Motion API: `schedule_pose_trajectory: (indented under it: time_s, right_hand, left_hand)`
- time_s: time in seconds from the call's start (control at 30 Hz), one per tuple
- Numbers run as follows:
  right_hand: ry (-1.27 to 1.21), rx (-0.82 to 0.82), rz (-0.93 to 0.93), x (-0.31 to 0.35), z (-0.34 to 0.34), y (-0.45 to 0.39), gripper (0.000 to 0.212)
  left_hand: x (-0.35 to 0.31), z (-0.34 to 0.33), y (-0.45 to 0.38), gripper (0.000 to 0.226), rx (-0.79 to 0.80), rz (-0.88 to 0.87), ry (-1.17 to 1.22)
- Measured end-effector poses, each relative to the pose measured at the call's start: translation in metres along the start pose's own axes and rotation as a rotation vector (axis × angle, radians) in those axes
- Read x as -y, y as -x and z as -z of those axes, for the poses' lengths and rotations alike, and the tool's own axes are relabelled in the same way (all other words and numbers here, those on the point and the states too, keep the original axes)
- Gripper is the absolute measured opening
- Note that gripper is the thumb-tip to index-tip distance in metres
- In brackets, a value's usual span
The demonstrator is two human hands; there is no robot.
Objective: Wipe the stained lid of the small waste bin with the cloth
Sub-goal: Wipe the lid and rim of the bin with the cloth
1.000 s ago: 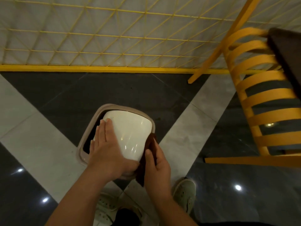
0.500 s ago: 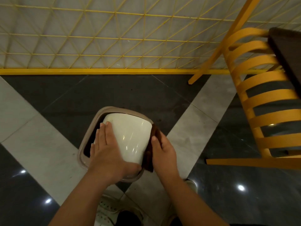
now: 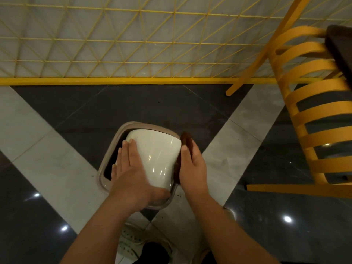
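A small waste bin with a beige rim point(image 3: 122, 133) stands on the floor below me. Its glossy white lid point(image 3: 159, 149) is tilted, leaving a dark gap on the left. My left hand point(image 3: 129, 168) lies flat on the lid's left side, fingers together, pressing it. My right hand point(image 3: 193, 164) presses a dark brown cloth point(image 3: 186, 139) against the lid's right edge. Most of the cloth is hidden under that hand; its top end sticks out past my fingertips.
A yellow slatted chair point(image 3: 308, 119) stands close on the right, one leg point(image 3: 297, 189) reaching toward the bin. A yellow lattice wall panel point(image 3: 133, 44) runs along the back. My shoes point(image 3: 133, 242) are just below the bin on the grey and black tiles.
My right hand has slid the cloth forward along the lid's right edge, from the near corner toward the far one. The left hand has stayed on the lid.
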State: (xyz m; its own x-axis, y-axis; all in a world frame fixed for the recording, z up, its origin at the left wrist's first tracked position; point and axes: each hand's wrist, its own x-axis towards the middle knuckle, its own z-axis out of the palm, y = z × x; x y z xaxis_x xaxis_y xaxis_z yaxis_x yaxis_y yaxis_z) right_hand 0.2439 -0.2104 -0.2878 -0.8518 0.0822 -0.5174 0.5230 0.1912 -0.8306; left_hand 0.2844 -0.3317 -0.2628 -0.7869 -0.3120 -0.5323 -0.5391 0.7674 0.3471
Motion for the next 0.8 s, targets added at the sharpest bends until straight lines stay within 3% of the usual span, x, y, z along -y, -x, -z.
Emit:
schedule_pose_trajectory:
  time_s: [0.17, 0.3, 0.37, 0.5, 0.6, 0.7, 0.8]
  right_hand:
    - [0.004, -0.038, 0.046, -0.028, 0.003, 0.044, 0.044]
    - [-0.142, -0.010, 0.080, -0.041, 0.002, 0.065, 0.038]
    - [-0.104, -0.014, 0.163, -0.052, 0.001, 0.073, 0.043]
    - [0.174, -0.054, 0.411, -0.077, 0.006, 0.081, 0.053]
    - [0.468, 0.061, 0.687, -0.087, 0.010, 0.084, 0.060]
    - [0.569, 0.169, 0.944, -0.086, 0.006, 0.076, 0.053]
    - [0.585, 0.203, 0.971, -0.065, 0.002, 0.055, 0.048]
  left_hand:
    - [0.003, 0.003, -0.003, 0.144, 0.080, 0.013, 0.047]
    - [0.005, 0.002, -0.020, 0.087, 0.072, 0.116, 0.232]
    - [0.006, 0.001, -0.020, 0.073, 0.099, 0.118, 0.236]
    - [0.009, 0.001, -0.012, 0.076, 0.092, 0.035, 0.208]
    - [0.005, 0.004, -0.009, 0.073, 0.054, 0.024, 0.149]
    - [0.007, 0.006, -0.007, 0.066, 0.079, -0.009, 0.172]
    - [0.011, 0.008, -0.011, 0.061, 0.102, -0.013, 0.237]
